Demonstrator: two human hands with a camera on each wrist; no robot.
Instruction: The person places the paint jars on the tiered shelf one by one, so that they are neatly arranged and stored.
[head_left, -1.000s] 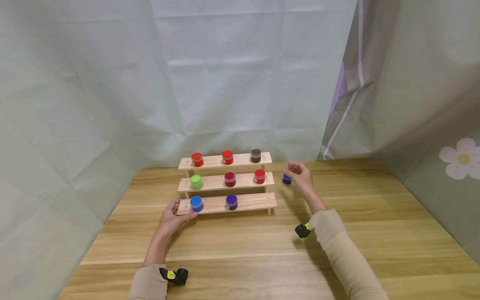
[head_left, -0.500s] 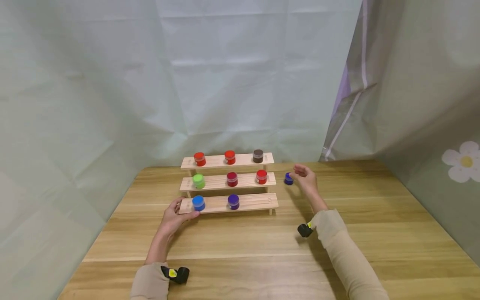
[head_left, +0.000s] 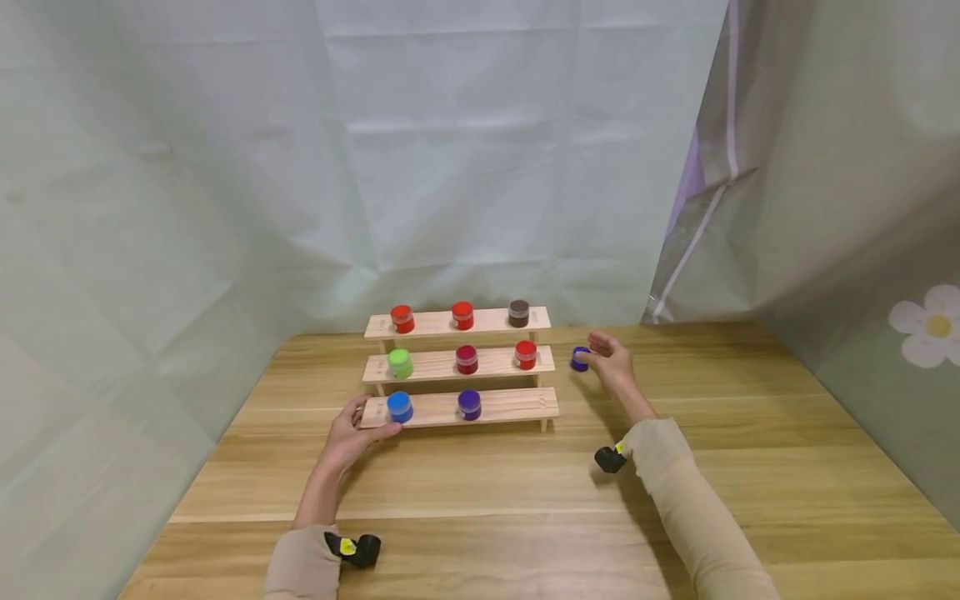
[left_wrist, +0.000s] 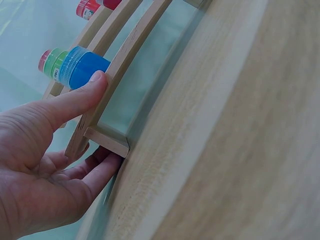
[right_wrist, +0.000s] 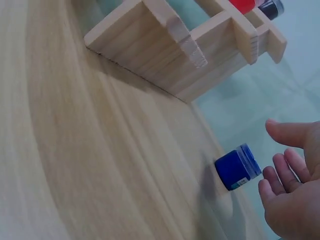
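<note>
A three-tier wooden display rack (head_left: pixel 510 405) stands on the table, bearing several small paint jars. My left hand (head_left: pixel 347 439) grips the left end of its lowest shelf. In the left wrist view the thumb lies on the shelf's front edge, beside a bright blue jar (left_wrist: pixel 82 67), and the fingers curl behind the leg. A dark blue paint jar (right_wrist: pixel 234 168) stands on the table to the right of the rack. Close beside it hovers my right hand (head_left: pixel 613 367), fingers loosely bent and holding nothing. The right wrist view shows a small gap between fingertips and jar.
On the lowest shelf a purple jar (head_left: pixel 469 405) stands right of the blue one. Green (head_left: pixel 401 363), dark red (head_left: pixel 467 360) and red (head_left: pixel 526 355) jars fill the middle shelf. The top shelf carries two red jars and a dark brown one (head_left: pixel 518 313). Curtains (head_left: pixel 480 167) hang behind.
My right hand has drawn slightly right of the dark blue jar, so more of the jar shows. My left hand keeps its grip on the rack. The head view has shifted slightly.
</note>
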